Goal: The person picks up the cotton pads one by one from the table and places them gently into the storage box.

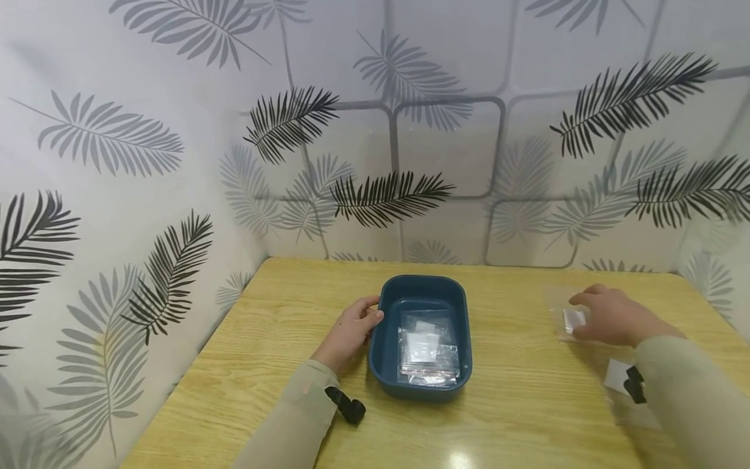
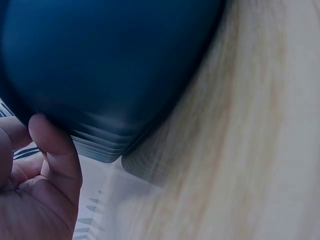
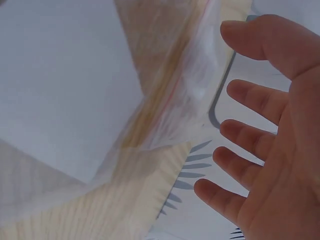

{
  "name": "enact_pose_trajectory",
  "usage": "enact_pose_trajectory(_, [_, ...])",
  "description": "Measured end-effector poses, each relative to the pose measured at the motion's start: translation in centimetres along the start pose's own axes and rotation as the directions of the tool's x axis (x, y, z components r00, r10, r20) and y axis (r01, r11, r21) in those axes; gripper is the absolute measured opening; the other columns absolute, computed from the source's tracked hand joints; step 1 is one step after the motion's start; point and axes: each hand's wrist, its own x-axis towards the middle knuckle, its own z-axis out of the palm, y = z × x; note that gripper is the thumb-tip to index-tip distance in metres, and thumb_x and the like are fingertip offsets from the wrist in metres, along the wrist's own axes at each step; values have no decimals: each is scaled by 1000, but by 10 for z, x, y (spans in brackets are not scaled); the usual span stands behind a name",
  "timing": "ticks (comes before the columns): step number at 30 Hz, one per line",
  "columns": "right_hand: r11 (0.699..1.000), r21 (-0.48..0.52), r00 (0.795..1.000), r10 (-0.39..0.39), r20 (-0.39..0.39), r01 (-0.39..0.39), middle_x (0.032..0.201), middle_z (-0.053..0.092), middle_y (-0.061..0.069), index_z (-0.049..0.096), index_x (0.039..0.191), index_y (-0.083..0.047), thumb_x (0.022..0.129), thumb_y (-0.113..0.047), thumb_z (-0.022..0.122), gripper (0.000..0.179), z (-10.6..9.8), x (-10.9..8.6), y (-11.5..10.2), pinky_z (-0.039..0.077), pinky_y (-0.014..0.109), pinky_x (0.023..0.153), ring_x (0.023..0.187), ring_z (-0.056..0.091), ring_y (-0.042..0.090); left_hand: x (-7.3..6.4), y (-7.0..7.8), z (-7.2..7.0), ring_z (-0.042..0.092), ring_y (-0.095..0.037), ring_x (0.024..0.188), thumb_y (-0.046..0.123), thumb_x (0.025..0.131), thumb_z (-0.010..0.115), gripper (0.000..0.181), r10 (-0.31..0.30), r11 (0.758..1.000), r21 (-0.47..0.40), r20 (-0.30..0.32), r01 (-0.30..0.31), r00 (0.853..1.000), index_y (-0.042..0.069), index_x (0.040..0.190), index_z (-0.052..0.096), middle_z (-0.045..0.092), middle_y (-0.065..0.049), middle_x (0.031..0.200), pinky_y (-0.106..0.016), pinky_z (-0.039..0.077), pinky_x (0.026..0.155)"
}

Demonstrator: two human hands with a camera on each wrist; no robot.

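A blue plastic bin (image 1: 377,355) stands on the wooden table, with several clear zip bags (image 1: 430,352) holding white pieces inside it. My left hand (image 1: 351,329) holds the bin's left side near the rim. In the left wrist view, the thumb (image 2: 55,145) lies against the bin wall (image 2: 105,60). At the right, my right hand (image 1: 618,317) hovers over a clear zip bag with a white piece (image 1: 573,319) in it. Its fingers (image 3: 250,135) are spread apart in the right wrist view, beside a bag with a red-lined seal (image 3: 170,95).
Another clear bag with a white piece (image 1: 616,376) lies under my right wrist. The wooden table (image 1: 515,417) ends at a wall (image 1: 445,150) covered in a leaf pattern. Dark straps (image 1: 347,405) sit on both sleeves.
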Motion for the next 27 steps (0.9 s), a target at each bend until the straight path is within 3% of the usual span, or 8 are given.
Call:
enact_pose_trajectory(6, [1000,-19,1000,-2,5,2,123,52,38,62,129,6,71,-38,84,75,9,3,6,42,72,85,107,49,64,-1,1,0,56,-20,80,21,107,53,45,-5,1000,3,-1,5,1000,8,149,46,59,-18,113,-30,49,69])
enact_pose_trajectory(13, [1000,-3,1000,-4,-2,4,125,51,39,62,129,5,70,-38,84,75,14,5,10,42,73,84,109,47,65,-1,0,0,55,-19,80,21,108,53,44,-3,1000,-17,1,3,1000,8,149,47,59,-18,111,-30,48,68])
enact_pose_trajectory(27, [999,-14,993,37,110,-35,132,46,43,66,126,2,71,-43,82,73,10,8,10,42,74,85,112,47,64,-1,0,0,54,-19,78,19,108,52,45,4,1000,-9,4,-4,1000,7,150,45,59,-18,112,-30,47,67])
